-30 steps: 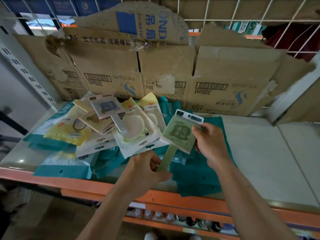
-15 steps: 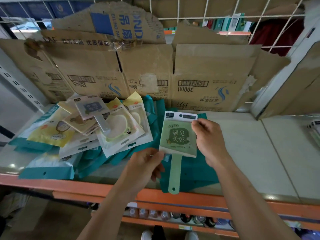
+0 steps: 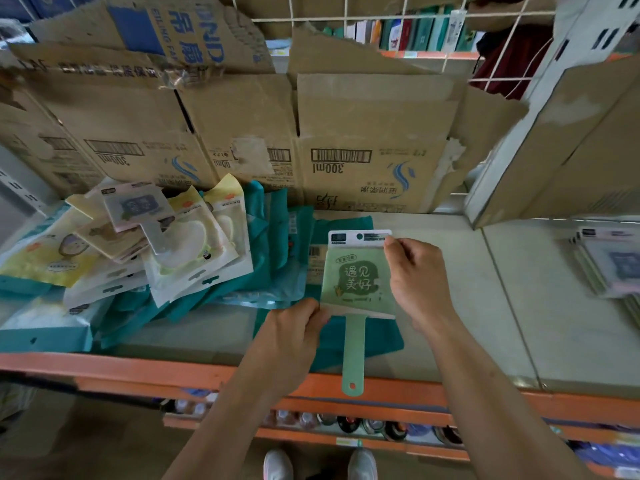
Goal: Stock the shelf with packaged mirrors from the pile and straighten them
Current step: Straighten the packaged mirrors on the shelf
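Step in hand: one mirror lifted clear of the pile, not yet placed.

Green packaged mirror point(image 3: 358, 275) sits centre frame, face up, header card toward the cardboard boxes point(image 3: 363, 140), handle pointing to the lower edge and overhanging the orange front rail point(image 3: 138, 367). Left hand point(image 3: 294, 327) pinches the pack's lower left corner, fingers curled. Right hand point(image 3: 415, 275) pinches the upper right corner by the header.

Pile point(image 3: 138, 244) lies at left of frame, loose and overlapping, on teal packs point(image 3: 277, 244). A neat stack of similar mirrors point(image 3: 609, 261) lies at the right edge (partly cut off). Bare shelf point(image 3: 502, 289) lies between.

Next, probably: carry the mirror rightward to that stack and lay it square, edges and handle matching. The two-corner grip suits this, though the slick film could slip.
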